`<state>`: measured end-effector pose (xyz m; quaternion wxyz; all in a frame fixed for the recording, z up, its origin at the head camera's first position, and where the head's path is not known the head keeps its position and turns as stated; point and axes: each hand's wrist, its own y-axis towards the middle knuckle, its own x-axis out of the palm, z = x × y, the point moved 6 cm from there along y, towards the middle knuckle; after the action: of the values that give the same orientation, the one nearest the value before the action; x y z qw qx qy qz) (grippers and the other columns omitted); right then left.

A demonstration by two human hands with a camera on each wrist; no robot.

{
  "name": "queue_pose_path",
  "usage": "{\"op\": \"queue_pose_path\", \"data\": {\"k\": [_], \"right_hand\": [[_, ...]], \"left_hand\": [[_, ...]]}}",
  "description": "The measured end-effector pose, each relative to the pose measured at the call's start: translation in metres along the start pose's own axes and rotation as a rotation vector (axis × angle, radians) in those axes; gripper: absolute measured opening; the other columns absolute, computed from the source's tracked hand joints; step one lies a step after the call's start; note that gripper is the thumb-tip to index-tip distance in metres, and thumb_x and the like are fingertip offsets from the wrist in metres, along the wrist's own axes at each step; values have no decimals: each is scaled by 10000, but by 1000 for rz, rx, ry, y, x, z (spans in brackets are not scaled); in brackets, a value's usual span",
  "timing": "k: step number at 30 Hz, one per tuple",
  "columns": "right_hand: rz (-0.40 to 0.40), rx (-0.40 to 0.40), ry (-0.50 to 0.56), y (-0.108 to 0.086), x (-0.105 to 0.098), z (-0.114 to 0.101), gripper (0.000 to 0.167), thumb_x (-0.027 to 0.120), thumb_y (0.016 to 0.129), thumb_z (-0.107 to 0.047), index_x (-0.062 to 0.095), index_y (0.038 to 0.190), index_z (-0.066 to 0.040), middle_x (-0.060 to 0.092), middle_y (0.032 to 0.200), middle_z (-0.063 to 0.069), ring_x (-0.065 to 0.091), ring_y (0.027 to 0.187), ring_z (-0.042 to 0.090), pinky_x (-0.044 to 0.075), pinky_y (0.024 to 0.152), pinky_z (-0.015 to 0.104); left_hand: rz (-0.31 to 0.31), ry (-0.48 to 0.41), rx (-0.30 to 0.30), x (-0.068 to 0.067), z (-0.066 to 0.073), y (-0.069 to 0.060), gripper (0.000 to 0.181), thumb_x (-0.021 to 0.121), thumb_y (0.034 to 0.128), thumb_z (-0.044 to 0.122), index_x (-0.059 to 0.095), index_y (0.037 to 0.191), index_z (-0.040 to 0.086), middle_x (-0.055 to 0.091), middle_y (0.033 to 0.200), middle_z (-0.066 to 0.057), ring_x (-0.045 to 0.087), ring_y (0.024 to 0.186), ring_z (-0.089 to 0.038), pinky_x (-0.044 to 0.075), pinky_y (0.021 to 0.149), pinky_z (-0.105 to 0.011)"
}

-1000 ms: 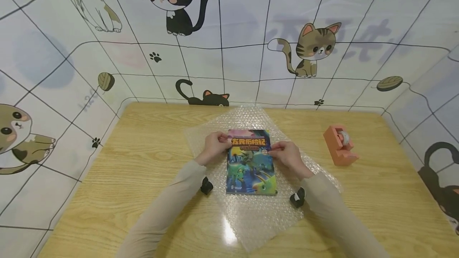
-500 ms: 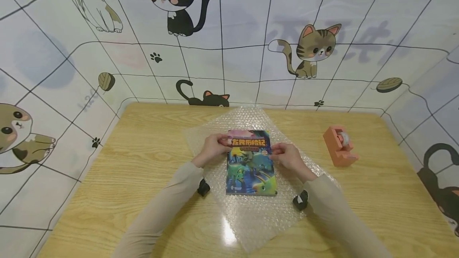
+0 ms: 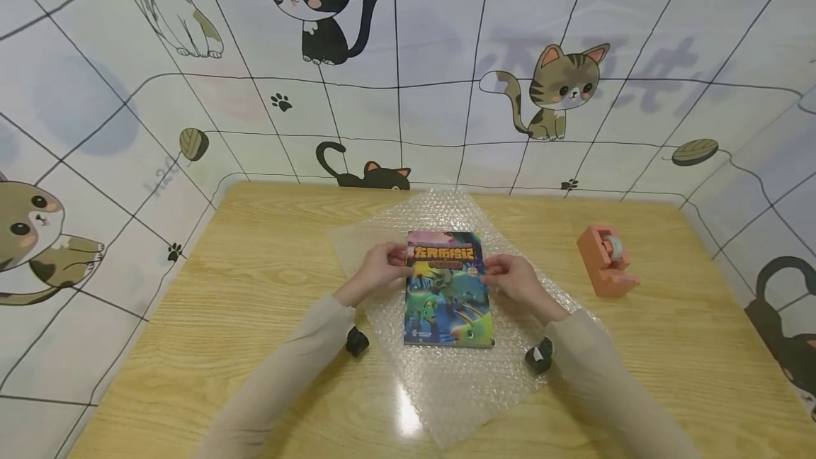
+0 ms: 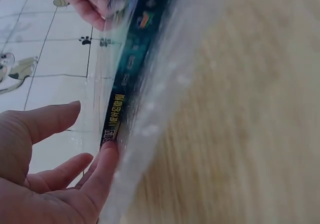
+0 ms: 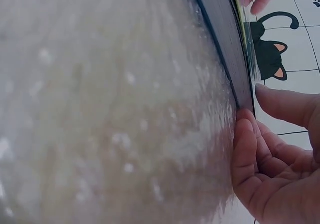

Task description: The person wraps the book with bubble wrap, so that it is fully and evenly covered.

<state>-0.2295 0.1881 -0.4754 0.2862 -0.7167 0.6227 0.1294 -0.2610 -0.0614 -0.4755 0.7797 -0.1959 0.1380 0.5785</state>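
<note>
A colourful comic-style book (image 3: 448,303) with orange Chinese characters lies face up on a sheet of bubble wrap (image 3: 449,402) in the head view. At its left edge is my left hand (image 3: 380,266). In the left wrist view its fingertips touch the dark spine (image 4: 131,58), while the thumb stands off. My right hand (image 3: 512,276) is at the opposite edge. The right wrist view has its bent fingers (image 5: 245,139) against the page edge (image 5: 220,28), with the thumb (image 5: 282,103) close beside the cover. Neither hand visibly pinches the book.
An orange tape dispenser (image 3: 605,261) with a roll of tape stands to the right on the wooden table (image 3: 274,261). Cat-patterned sheeting (image 3: 440,105) rises behind the table and along both sides. Black wrist cameras (image 3: 357,341) sit under both sleeves.
Both hands have slid slightly nearer along the book's sides, and the wrists have spread outward a little. The book and bubble wrap have hardly moved.
</note>
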Motion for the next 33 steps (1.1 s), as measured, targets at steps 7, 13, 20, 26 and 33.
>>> {"op": "queue_pose_path", "data": {"k": [7,13,20,26,33], "right_hand": [[-26,-14,-7,1,-1,2,329,669,840,-59,586,1132,68,643,967,165,588,840,220,490,664,257],[13,-85,-23,-7,-4,-4,362,675,839,-48,565,1158,82,640,995,201,612,883,280,523,689,299],[74,-189,-23,-37,4,-21,321,694,815,-21,593,1108,64,634,948,162,608,851,251,524,733,340],[-8,-343,-6,-75,26,-34,275,733,768,0,623,1015,48,651,868,110,603,776,191,520,640,246],[-199,-584,-10,-116,50,-45,337,767,754,-101,622,1029,30,655,915,120,614,788,211,533,628,250]], "left_hand": [[-43,35,93,-2,9,-24,499,746,776,57,551,1220,-62,620,1114,-185,593,1020,-302,499,880,-364],[-134,164,300,9,17,-39,664,803,713,100,498,1276,-74,513,1287,-214,495,1180,-350,386,1017,-435],[-212,342,377,22,15,-45,900,839,674,270,385,1381,-50,309,1478,-186,253,1362,-365,207,1104,-494],[-261,455,376,29,10,-44,999,834,678,331,298,1426,-57,205,1522,-182,156,1401,-337,172,1124,-433],[-284,514,367,29,13,-46,1034,836,671,374,284,1439,-44,188,1529,-172,147,1405,-325,206,1118,-426]]}}
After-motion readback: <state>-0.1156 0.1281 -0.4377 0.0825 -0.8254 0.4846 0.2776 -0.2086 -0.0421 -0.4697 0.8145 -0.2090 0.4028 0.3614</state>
